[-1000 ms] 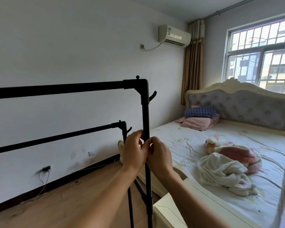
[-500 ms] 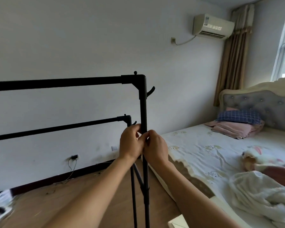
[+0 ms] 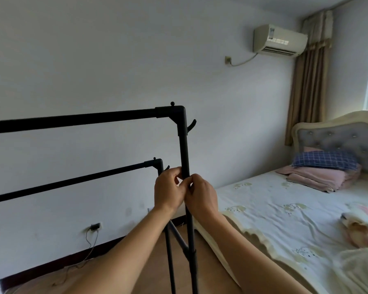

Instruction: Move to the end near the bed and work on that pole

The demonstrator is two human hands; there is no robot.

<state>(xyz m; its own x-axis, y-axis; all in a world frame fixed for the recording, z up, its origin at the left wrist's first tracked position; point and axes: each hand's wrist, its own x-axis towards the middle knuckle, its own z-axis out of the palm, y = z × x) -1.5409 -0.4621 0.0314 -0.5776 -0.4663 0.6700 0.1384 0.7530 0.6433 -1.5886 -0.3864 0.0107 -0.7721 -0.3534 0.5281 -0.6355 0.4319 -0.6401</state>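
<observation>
Two hands meet at centre frame on the upright pole (image 3: 184,153) of a black clothes rack. Left hand (image 3: 168,190) curls round the pole from the left, fingers wrapped behind it. Right hand (image 3: 202,195) grips it from the right, thumb pressed near the left thumb; both touch. Pole runs upright from lower centre to a corner joint (image 3: 174,112) with a small hook (image 3: 191,125). Top bar (image 3: 72,122) goes off left edge. Lower bar (image 3: 68,183) sits behind, left of the hands. Bed (image 3: 285,213) fills right side, near the pole, folded pink blanket (image 3: 319,179) and blue checked pillow (image 3: 325,163) at its head. Air conditioner (image 3: 279,40) upper right, curtain (image 3: 308,81) beside it. Wall socket (image 3: 95,226) lower left.
</observation>
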